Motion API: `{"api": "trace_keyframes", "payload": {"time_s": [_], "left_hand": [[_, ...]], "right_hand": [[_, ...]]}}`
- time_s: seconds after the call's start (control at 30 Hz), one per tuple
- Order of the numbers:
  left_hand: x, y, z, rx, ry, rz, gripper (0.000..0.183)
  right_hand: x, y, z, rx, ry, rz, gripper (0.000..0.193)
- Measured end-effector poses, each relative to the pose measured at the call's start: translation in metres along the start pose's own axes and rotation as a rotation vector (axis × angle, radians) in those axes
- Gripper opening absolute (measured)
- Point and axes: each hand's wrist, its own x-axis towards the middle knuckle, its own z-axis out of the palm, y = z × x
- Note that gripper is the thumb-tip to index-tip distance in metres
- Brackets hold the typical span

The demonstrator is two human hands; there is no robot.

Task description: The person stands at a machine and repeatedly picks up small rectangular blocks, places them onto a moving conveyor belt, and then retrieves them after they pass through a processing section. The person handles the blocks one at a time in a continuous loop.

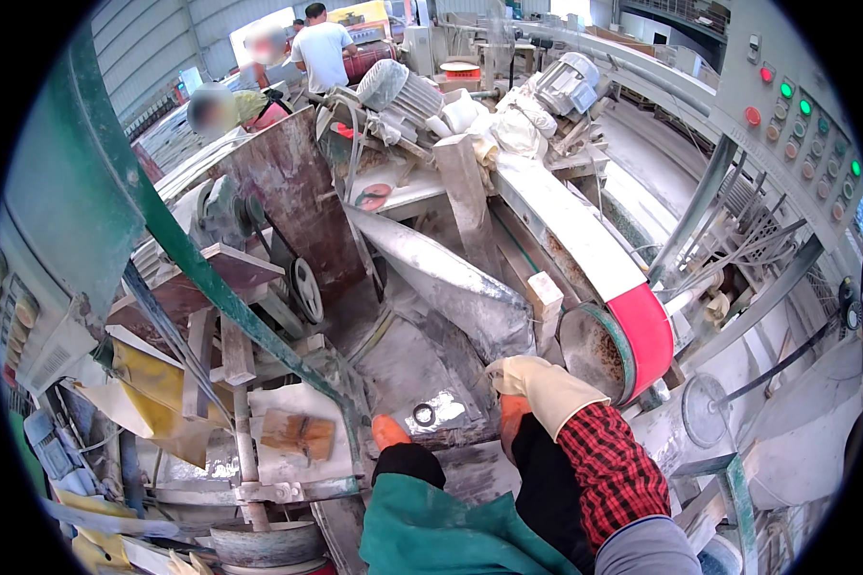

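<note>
Nearest the lens, a teal sleeve (451,532) and a red-checked sleeve (614,474) lead up to two gloved hands at a dusty grey worktop (408,364). Only an orange fingertip of the left hand (389,431) shows above its black cuff, pressed against the near edge of the worktop, so I cannot tell whether its fingers are spread or curled. A small dark metal ring (424,414) lies flat on the worktop just beyond and to the right of that fingertip, apart from it. Further right, the right hand (523,388) (cream cuff over an orange glove) lies curled over the worktop's edge, clamped on nothing I can make out. Just beyond and right of it stands a red-banded wheel (633,335) on the dust-caked machine.
</note>
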Motion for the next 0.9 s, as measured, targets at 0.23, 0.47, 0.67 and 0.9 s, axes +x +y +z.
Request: {"api": "trace_keyframes", "payload": {"time_s": [0.23,0.47,0.67,0.9], "left_hand": [[-0.011,0.028,-0.021,-0.071,0.031,0.0,0.053],[-0.011,0.027,-0.016,-0.161,-0.029,-0.037,0.054],[-0.015,0.025,-0.013,-0.056,-0.012,0.009,0.057],[-0.02,0.033,-0.017,-0.055,-0.037,-0.023,0.054]], "right_hand": [[-0.005,-0.009,-0.015,0.046,-0.007,0.023,0.05],[0.019,-0.01,0.0,-0.112,-0.107,-0.009,0.047],[0.035,-0.002,0.007,-0.136,-0.228,-0.016,0.046],[0.037,0.003,0.011,-0.167,-0.209,-0.041,0.047]]}}
